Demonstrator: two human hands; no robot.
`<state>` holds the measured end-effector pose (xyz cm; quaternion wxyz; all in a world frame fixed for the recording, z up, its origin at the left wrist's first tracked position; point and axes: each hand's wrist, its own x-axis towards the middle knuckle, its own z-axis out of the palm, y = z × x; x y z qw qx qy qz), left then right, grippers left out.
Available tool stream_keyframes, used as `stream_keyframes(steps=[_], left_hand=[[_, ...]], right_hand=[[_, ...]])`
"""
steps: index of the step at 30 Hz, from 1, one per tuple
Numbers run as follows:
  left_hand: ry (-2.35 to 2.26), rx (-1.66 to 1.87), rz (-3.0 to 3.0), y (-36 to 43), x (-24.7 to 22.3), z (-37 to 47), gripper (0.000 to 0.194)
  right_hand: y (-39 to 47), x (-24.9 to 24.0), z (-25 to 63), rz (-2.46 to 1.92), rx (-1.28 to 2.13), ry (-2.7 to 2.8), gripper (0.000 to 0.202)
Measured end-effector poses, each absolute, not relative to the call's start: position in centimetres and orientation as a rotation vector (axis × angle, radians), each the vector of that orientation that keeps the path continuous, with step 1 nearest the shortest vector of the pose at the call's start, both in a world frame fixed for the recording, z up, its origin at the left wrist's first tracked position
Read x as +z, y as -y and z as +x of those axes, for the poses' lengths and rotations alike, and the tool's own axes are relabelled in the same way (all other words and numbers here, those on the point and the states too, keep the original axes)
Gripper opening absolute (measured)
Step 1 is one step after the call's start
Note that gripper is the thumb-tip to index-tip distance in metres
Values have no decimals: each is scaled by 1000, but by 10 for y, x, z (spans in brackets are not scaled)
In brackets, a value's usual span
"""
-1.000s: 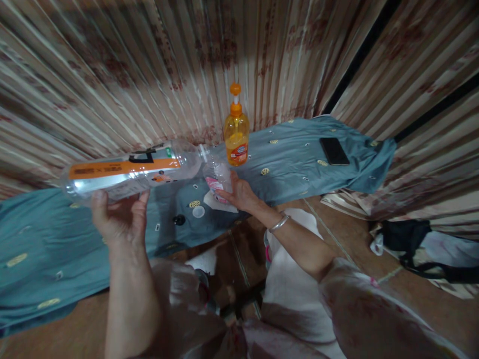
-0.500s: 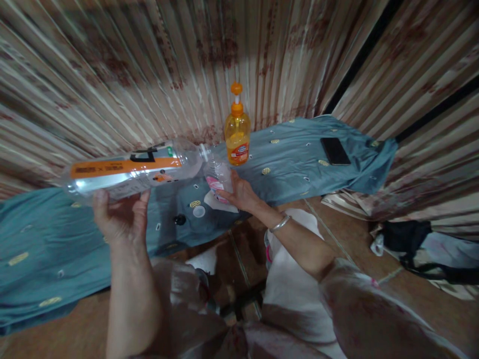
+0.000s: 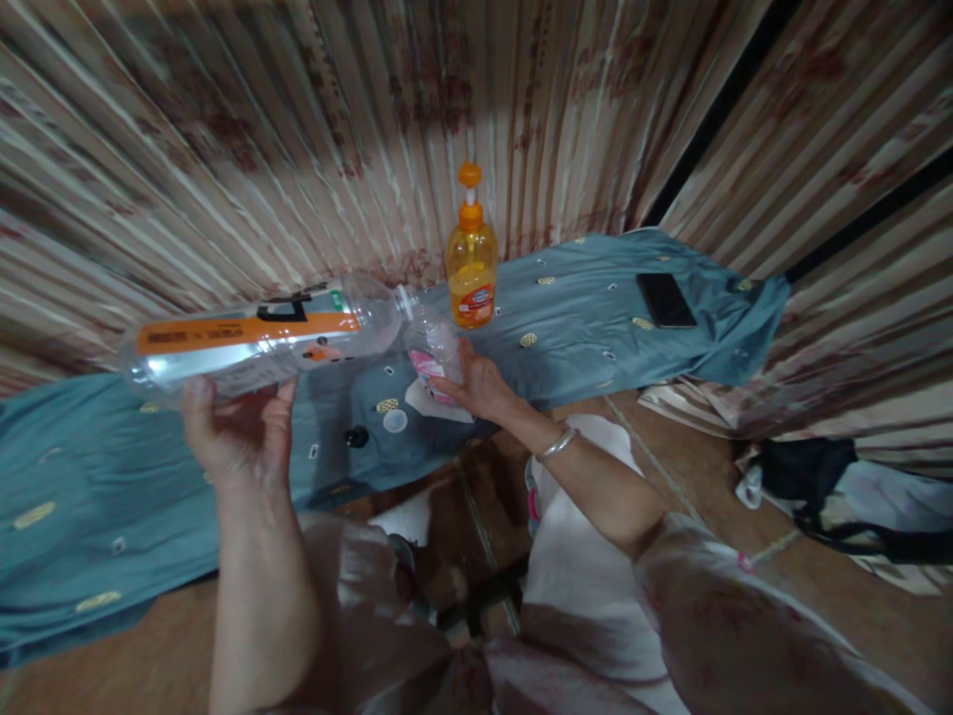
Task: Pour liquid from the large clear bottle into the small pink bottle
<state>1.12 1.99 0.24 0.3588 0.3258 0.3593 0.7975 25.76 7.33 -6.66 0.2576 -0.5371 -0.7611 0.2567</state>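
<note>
Landmark: pump bottle, upright on the blue cloth, orange pump on top, amber liquid inside. Sides are as the wearer sees them.

Left hand: left of the pump bottle and nearer the wearer. Palm up under the big bottle, thumb and fingers spread along its lower side, clamped on it. Big bottle is clear with an orange band on the label, lying nearly level, left of the pump bottle, neck end towards it.

Right hand: just on the wearer's side of the pump bottle. Thumb and fingers closed around the small bottle, clear, pink-and-white label. Small bottle leans, neck up and left, close by the pump bottle on its near left. The two necks meet left of the pump bottle; can't tell whether mouths touch or overlap. White piece at small bottle's foot, can't tell what it is.

White disc and black cap lie on the cloth, near side and left of the pump bottle, black one farther left. Phone lies flat, well right of it. Curtain hangs behind it. Bangle on the right wrist, nearer the wearer than the pump bottle.
</note>
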Motion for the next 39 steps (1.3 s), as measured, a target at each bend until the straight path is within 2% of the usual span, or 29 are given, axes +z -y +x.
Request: stream_keyframes(steps=[14, 25, 30, 39], left_hand=[[-930, 2047, 875, -23, -1, 7, 47], [-934, 2038, 877, -21, 2, 11, 58], [-963, 2053, 869, -21, 3, 14, 51], [-936, 2053, 888, -20, 3, 14, 50]], right_hand=[[-71, -61, 257, -1497, 683, 2070, 62], [-74, -68, 257, -1498, 663, 2077, 61], [-72, -64, 258, -1474, 686, 2074, 60], [-73, -66, 258, -1471, 702, 2069, 58]])
